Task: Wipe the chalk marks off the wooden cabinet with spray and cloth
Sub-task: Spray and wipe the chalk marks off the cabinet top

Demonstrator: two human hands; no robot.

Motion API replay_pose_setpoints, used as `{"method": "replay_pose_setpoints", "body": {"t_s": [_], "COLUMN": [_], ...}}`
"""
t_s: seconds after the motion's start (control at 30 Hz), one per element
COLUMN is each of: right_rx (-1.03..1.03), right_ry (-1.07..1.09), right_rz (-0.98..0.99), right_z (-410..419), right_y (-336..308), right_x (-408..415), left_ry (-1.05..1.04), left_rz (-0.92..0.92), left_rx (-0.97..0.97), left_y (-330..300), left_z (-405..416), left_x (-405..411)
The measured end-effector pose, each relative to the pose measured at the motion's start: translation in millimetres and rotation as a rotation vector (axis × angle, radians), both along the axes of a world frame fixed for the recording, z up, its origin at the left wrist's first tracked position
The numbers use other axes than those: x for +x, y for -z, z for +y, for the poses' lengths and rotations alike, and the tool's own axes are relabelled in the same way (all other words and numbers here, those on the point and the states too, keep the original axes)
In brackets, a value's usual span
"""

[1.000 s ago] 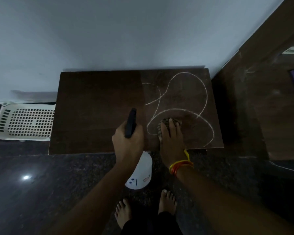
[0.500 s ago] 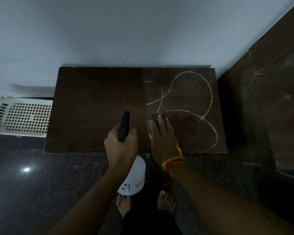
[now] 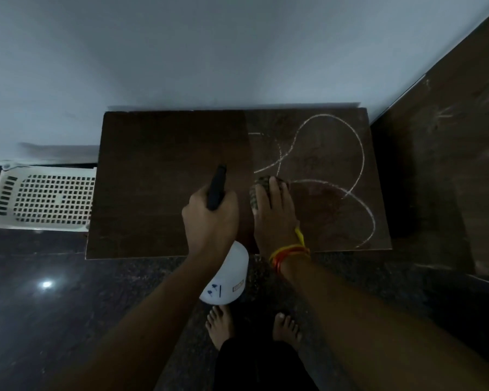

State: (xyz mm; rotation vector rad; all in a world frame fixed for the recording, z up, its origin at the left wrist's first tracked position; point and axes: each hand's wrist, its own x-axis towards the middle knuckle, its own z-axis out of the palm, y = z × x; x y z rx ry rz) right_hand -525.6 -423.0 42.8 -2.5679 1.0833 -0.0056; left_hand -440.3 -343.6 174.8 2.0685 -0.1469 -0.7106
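So, mid-wipe: my right hand (image 3: pixel 274 218) pressed the cloth (image 3: pixel 259 187) flat on the cabinet (image 3: pixel 167 179), chalk marks (image 3: pixel 359 153) looping from 12 to 4 o'clock of it. Left hand (image 3: pixel 209 218) had its grip clenched round the spray bottle (image 3: pixel 226 280). Next, I'd guess: sweep toward 3 o'clock.

A white perforated plastic basket (image 3: pixel 45 197) is seen lying on the dark speckled stone floor (image 3: pixel 40 306), beneath a pale grey wall (image 3: pixel 209 52).

one wooden cabinet (image 3: pixel 167 193), one spray bottle (image 3: pixel 227 280), one checked cloth (image 3: pixel 258 190), one perforated white basket (image 3: pixel 48 198), two bare feet (image 3: pixel 219 324), one left hand (image 3: pixel 209 218), one right hand (image 3: pixel 274 218).
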Motion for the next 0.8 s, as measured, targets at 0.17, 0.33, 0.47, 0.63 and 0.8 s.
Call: {"method": "replay_pose_setpoints", "body": {"t_s": [0.17,0.33,0.47,0.63,0.8], "right_rx": [0.057,0.024,-0.056,-0.048,0.033], "right_ry": [0.002,-0.009,0.039,0.034,0.042], "right_rz": [0.000,-0.002,-0.029,-0.026,-0.003], "right_z": [30,31,-15,-10,5], "right_y": [-8,-4,6,0,-2], "right_x": [-19,-20,26,22,11], "left_ry": [0.011,0.032,0.036,0.048,0.074], "left_rz": [0.020,0.032,0.057,0.090,0.104], "left_rx": [-0.007,-0.001,-0.006,-0.006,0.007], "left_y": [-3,-7,-4,-6,-10], "left_z": [-3,-6,-9,-15,-26], "left_x": [11,19,25,35,47]}}
